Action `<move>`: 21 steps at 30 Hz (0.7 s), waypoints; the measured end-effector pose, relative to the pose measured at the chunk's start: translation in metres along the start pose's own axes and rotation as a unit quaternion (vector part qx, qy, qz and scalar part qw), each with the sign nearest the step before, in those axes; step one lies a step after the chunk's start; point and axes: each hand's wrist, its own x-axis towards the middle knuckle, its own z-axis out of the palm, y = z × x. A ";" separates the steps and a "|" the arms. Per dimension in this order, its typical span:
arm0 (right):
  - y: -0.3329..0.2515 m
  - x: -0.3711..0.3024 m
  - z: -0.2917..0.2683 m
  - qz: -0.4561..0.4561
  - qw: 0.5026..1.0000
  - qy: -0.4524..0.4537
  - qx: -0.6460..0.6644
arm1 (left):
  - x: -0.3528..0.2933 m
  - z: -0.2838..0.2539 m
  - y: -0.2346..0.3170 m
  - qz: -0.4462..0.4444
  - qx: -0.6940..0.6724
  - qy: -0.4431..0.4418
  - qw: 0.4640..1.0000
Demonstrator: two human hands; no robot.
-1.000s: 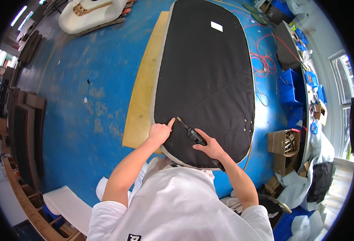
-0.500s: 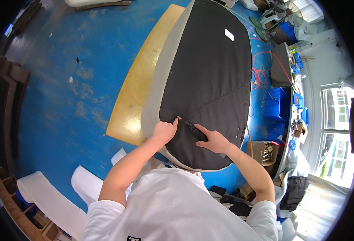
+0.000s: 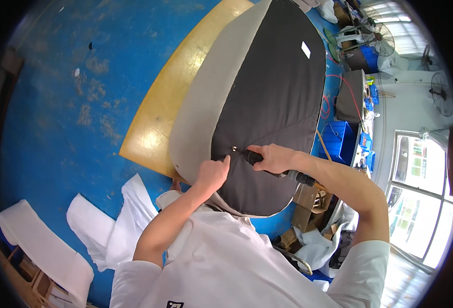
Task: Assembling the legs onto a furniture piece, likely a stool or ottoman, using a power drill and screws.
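Over the near end of a big, round-ended upholstered piece with a black fabric face (image 3: 272, 97), someone's got a slim black power driver with a brassy tip (image 3: 252, 157) going, well, sideways-ish. Its tip aims away from the person and to their left, and its long axis slants back toward their right forearm. The upholstered piece runs lengthwise away from them, its far end leaning right.

Looks-wise, the driver's dark and tube-like, with a grey-black tail end poking out past the wrist. Black cloth is slightly wrinkled, with a white rectangular label (image 3: 305, 50) toward the far end and a light grey fabric side (image 3: 201, 102) bulging out left.

Right hand (image 3: 272, 158) is wrapped around the driver. Left hand (image 3: 213, 173) has the index finger stretched out just beside the tip, the rest curled; can't tell if they're pinching anything, or if the tip touches cloth.

Tip's close to the black face's left seam, with more cloth to its right. Past the grey side there's a glossy yellow board (image 3: 157, 115), then wide scuffed blue floor (image 3: 46, 108). Right side's tighter: blue plastic bin (image 3: 334, 141), cardboard boxes (image 3: 302, 219).
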 end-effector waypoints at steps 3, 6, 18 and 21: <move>0.003 0.012 -0.001 -0.014 1.000 0.002 -0.009 | -0.004 0.034 0.008 -0.091 -0.291 -0.003 0.952; 0.006 0.017 -0.005 -0.008 1.000 -0.010 -0.001 | 0.010 0.037 0.026 -0.216 -0.704 -0.130 0.664; 0.013 0.013 -0.013 0.126 0.899 -0.141 0.395 | 0.062 0.056 0.063 -0.271 -0.946 0.073 0.163; 0.013 0.011 -0.008 0.086 0.939 -0.111 0.313 | 0.063 0.061 0.062 -0.263 -0.948 0.072 0.163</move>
